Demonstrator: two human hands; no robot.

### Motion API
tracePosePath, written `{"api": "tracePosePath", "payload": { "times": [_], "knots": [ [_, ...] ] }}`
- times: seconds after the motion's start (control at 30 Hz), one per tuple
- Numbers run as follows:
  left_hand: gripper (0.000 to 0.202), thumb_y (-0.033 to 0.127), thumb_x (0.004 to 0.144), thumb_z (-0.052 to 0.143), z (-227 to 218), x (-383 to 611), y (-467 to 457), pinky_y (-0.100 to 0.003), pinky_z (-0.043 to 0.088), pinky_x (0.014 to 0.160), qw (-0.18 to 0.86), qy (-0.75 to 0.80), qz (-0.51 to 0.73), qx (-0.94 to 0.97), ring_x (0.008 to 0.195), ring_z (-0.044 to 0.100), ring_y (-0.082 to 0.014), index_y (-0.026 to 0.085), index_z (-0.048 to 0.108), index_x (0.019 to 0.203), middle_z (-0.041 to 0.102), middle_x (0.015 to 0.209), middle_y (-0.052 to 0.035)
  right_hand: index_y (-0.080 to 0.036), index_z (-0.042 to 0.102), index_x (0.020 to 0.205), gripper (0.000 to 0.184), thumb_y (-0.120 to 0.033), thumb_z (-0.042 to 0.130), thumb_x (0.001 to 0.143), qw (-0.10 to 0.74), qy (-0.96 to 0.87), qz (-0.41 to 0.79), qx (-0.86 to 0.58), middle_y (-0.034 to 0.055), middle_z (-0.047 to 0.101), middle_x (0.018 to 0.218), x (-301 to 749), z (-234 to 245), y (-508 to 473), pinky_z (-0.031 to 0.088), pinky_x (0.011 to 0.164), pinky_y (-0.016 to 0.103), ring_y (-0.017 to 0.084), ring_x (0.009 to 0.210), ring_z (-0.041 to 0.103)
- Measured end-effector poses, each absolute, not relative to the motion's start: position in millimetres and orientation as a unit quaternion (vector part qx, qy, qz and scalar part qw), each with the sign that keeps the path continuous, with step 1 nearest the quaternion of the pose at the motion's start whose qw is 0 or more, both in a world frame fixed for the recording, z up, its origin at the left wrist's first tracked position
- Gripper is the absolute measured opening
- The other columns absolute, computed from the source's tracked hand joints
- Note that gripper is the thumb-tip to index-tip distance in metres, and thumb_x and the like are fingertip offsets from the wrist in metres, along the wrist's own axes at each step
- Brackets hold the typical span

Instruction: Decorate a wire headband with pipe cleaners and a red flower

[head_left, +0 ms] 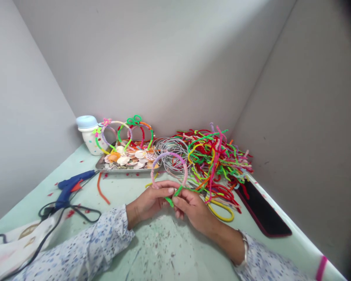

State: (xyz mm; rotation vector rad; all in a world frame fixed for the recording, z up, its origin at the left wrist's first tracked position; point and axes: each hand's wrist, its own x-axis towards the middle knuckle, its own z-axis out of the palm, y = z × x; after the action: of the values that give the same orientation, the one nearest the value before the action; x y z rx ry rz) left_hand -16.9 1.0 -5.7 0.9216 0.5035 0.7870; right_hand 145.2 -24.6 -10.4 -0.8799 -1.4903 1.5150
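My left hand (148, 203) and my right hand (193, 208) meet over the pale green table (128, 191), both pinched on a headband (168, 156) wrapped in pink and purple pipe cleaner. A green pipe cleaner (175, 194) runs between the fingertips of both hands at the band's lower end. The band arches up and away from my hands.
A metal tray of shells (128, 158) with finished headbands (125, 130) stands behind, beside a white jar (89, 134). Bare wire hoops (172, 150) and a pipe cleaner heap (216, 156) lie right. A blue glue gun (71, 185) with cord lies left, a dark phone (263, 212) right.
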Motion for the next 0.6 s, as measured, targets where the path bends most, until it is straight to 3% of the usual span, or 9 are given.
{"api": "tracePosePath", "payload": {
  "times": [0.13, 0.3, 0.6],
  "knots": [
    [0.022, 0.026, 0.079, 0.063, -4, -17, 3, -0.023, 0.039, 0.049, 0.785, 0.244, 0.385, 0.420, 0.051, 0.057, -0.0131, 0.015, 0.066, 0.097, 0.061, 0.064, -0.0033, -0.016, 0.057, 0.083, 0.034, -0.050, 0.056, 0.082, 0.419, -0.558, 0.641, -0.320, 0.0003, 0.060, 0.070, 145, -11, -22, 0.042, 0.050, 0.021, 0.010, 0.056, 0.057],
    [0.017, 0.023, 0.076, 0.068, -2, -17, 6, -0.019, 0.029, 0.046, 0.769, 0.266, 0.419, 0.403, 0.052, 0.050, -0.0081, 0.015, 0.067, 0.091, 0.058, 0.066, -0.0021, -0.015, 0.060, 0.090, 0.043, -0.055, 0.044, 0.087, 0.431, -0.489, 0.700, -0.293, 0.0047, 0.063, 0.076, 147, -21, -16, 0.041, 0.045, 0.020, 0.012, 0.057, 0.060],
    [0.022, 0.023, 0.074, 0.070, -2, -18, 9, -0.022, 0.036, 0.056, 0.744, 0.289, 0.431, 0.419, 0.058, 0.052, -0.0101, 0.013, 0.068, 0.093, 0.057, 0.064, 0.0001, -0.014, 0.057, 0.076, 0.031, -0.044, 0.061, 0.080, 0.397, -0.514, 0.674, -0.352, 0.0001, 0.061, 0.067, 148, -15, -17, 0.039, 0.048, 0.020, 0.008, 0.051, 0.053]
  ]
}}
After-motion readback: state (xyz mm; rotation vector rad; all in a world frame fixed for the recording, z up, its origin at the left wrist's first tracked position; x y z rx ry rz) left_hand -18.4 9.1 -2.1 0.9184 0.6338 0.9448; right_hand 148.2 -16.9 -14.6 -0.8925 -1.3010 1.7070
